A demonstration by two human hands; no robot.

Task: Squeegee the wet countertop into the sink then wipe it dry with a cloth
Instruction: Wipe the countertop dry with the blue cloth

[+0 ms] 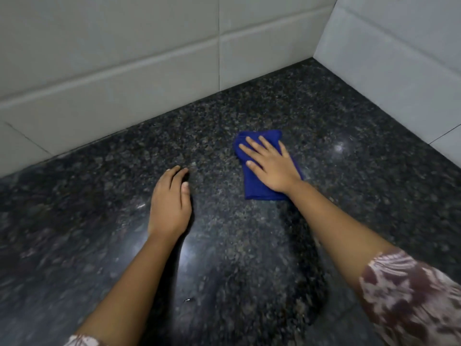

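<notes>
Granite bench (224,245), dark & glossy. Nearer, left hand (169,203) rests on it, fingers loosely curled, holding nothing. Farther, right hand (270,164) is spread flat on blue cloth (257,188) approx mid-bench. Best: firm overlapping strokes toward tiled wall (124,71).

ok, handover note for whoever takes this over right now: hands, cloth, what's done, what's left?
Right hand: flat, fingers spread, pressing the blue cloth on the countertop near the tiled corner.
Left hand: empty, fingertips resting on the countertop.
Squeegee and sink: not in view.
Done: apparently the squeegee step; wiping is under way.
Left: wipe the rest; whether it is still wet is hard to tell.
</notes>
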